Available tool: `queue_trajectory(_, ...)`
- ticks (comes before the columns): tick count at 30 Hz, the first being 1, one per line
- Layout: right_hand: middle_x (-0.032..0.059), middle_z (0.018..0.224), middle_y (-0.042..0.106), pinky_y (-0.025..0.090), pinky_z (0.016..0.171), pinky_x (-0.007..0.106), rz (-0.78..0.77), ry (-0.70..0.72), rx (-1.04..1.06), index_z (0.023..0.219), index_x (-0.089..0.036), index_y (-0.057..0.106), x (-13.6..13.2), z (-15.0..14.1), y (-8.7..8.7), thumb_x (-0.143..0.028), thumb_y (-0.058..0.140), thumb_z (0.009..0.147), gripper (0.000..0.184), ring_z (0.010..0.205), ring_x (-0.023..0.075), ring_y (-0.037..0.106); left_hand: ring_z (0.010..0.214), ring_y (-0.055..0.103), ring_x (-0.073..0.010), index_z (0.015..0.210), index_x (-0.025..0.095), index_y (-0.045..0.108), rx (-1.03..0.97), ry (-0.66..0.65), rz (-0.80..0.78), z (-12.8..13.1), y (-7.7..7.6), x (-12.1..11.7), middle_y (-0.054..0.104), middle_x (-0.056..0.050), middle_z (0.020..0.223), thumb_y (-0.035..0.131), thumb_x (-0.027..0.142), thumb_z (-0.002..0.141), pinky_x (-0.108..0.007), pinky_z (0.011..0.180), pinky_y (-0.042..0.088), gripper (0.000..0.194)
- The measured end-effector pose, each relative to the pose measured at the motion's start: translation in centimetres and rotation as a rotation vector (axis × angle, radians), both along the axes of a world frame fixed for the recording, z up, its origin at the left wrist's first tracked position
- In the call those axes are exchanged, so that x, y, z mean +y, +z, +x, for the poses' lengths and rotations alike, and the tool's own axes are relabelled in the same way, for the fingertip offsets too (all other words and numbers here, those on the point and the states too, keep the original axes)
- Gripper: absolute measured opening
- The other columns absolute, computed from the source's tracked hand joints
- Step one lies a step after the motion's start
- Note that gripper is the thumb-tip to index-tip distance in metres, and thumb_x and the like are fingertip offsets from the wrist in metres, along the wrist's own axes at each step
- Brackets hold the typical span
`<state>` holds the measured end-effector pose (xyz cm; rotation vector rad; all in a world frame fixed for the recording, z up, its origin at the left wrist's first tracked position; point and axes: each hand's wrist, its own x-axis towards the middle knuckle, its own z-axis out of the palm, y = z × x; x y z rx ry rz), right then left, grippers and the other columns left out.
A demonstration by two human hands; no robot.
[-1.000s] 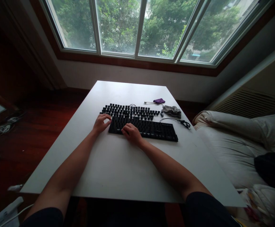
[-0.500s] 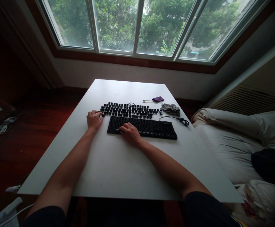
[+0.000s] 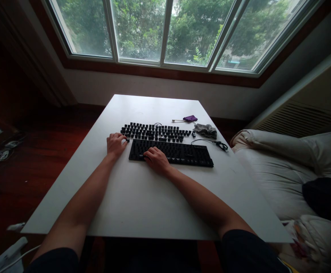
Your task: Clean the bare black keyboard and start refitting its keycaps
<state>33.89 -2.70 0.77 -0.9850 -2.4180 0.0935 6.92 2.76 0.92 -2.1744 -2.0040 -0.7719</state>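
My left hand (image 3: 116, 145) is closed in a pinch on a small black keycap (image 3: 127, 140), just off the upper left corner of a black keyboard (image 3: 182, 153). Over the left part of that keyboard's near edge lies my right hand (image 3: 156, 160), its fingers bent and drawn together at the lower rows. What its fingertips hold, if anything, is hidden by the hand. Behind the keyboard, loose black keycaps (image 3: 145, 131) are spread in rows on the white table (image 3: 142, 201).
A grey cloth (image 3: 206, 131), a purple cloth or pouch (image 3: 190, 118) and a thin stick (image 3: 178, 121) lie at the back right. The keyboard's bundled cable (image 3: 221, 146) rests near the right table edge. A padded sofa (image 3: 270, 170) stands to the right.
My left hand has moved slightly right, away from the left end of the keycap rows towards the keyboard's corner, with the keycap between its fingers. My right hand has stayed in place.
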Motion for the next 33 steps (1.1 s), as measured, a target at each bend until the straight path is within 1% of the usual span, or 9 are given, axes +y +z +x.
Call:
queue_trajectory(4,0.0088,0.103,0.064,0.047,0.088,0.036,-0.004,0.002,0.007,0.107,-0.021,0.069,0.1,0.0,-0.1,-0.024,0.061,0.098,0.012,0.099,0.0227,0.053,0.122,0.049,-0.0325,0.114,0.027,0.073,0.006,-0.067,-0.005,0.3,0.3,-0.2,0.065,-0.009,0.126,0.062,0.029,0.089,-0.048,0.1,0.038,0.027)
queue_trajectory(7,0.0088,0.103,0.064,0.047,0.088,0.036,-0.002,0.004,0.007,0.108,-0.021,0.069,0.1,0.1,-0.1,-0.023,0.062,0.097,0.013,0.099,0.0226,0.053,0.123,0.049,-0.0317,0.109,0.027,0.074,0.005,-0.112,-0.013,0.4,0.4,-0.2,0.066,-0.007,0.126,0.061,0.026,0.089,-0.048,0.101,0.038,0.023)
queue_trajectory(12,0.0087,0.102,0.064,0.047,0.088,0.035,0.015,0.006,0.004,0.106,-0.021,0.069,0.2,0.1,-0.2,-0.024,0.061,0.098,0.012,0.097,0.0224,0.053,0.122,0.05,-0.0323,0.103,0.026,0.074,-0.019,-0.113,0.014,0.5,0.0,-0.1,0.068,-0.008,0.122,0.063,0.026,0.087,-0.048,0.1,0.039,0.02)
queue_trajectory(16,0.0085,0.102,0.064,0.047,0.087,0.035,0.017,0.006,0.007,0.106,-0.021,0.069,0.3,0.0,-0.3,-0.023,0.061,0.097,0.012,0.097,0.0224,0.053,0.114,0.056,-0.0295,0.104,0.024,0.073,-0.099,-0.179,0.026,0.3,0.1,0.1,0.069,-0.008,0.117,0.062,0.028,0.087,-0.046,0.099,0.043,0.02)
queue_trajectory(19,0.0084,0.102,0.064,0.047,0.088,0.036,0.013,0.0,0.006,0.107,-0.022,0.069,0.3,0.0,-0.4,-0.023,0.062,0.097,0.012,0.098,0.0226,0.053,0.095,0.062,-0.0224,0.104,0.022,0.072,-0.198,-0.359,-0.087,-0.1,1.1,0.1,0.07,-0.006,0.106,0.061,0.029,0.087,-0.038,0.089,0.049,0.021)
queue_trajectory(22,0.0085,0.103,0.064,0.047,0.088,0.036,0.014,0.0,-0.007,0.107,-0.022,0.069,0.2,0.0,-0.4,-0.024,0.061,0.097,0.012,0.099,0.0229,0.053,0.083,0.063,-0.0173,0.106,0.022,0.071,-0.276,-0.557,-0.26,-0.4,2.8,-0.2,0.071,-0.004,0.105,0.062,0.031,0.085,-0.031,0.075,0.05,0.025)
queue_trajectory(27,0.0086,0.102,0.064,0.046,0.089,0.036,0.034,-0.005,-0.025,0.107,-0.021,0.069,0.1,-0.1,-0.3,-0.026,0.06,0.099,0.014,0.098,0.0229,0.053,0.084,0.064,-0.0177,0.101,0.022,0.072,-0.226,-0.706,-0.44,0.3,5.5,-1.5,0.072,-0.003,0.096,0.063,0.031,0.084,-0.029,0.074,0.049,0.021)
queue_trajectory(30,0.0087,0.1,0.064,0.045,0.088,0.036,0.046,-0.019,-0.03,0.105,-0.021,0.07,0.1,-0.1,-0.2,-0.027,0.058,0.099,0.014,0.097,0.0227,0.053,0.083,0.064,-0.0184,0.101,0.022,0.072,-0.158,-0.739,-0.5,1.0,6.1,-2.1,0.071,-0.003,0.094,0.064,0.032,0.084,-0.029,0.074,0.05,0.021)
queue_trajectory(33,0.0083,0.099,0.064,0.044,0.088,0.035,0.047,-0.027,-0.021,0.103,-0.021,0.07,0.1,-0.1,-0.2,-0.027,0.058,0.099,0.014,0.096,0.0222,0.053,0.085,0.063,-0.0198,0.096,0.022,0.073,-0.062,-0.764,-0.47,1.5,6.3,-2.4,0.071,-0.004,0.095,0.065,0.03,0.081,-0.03,0.075,0.049,0.019)
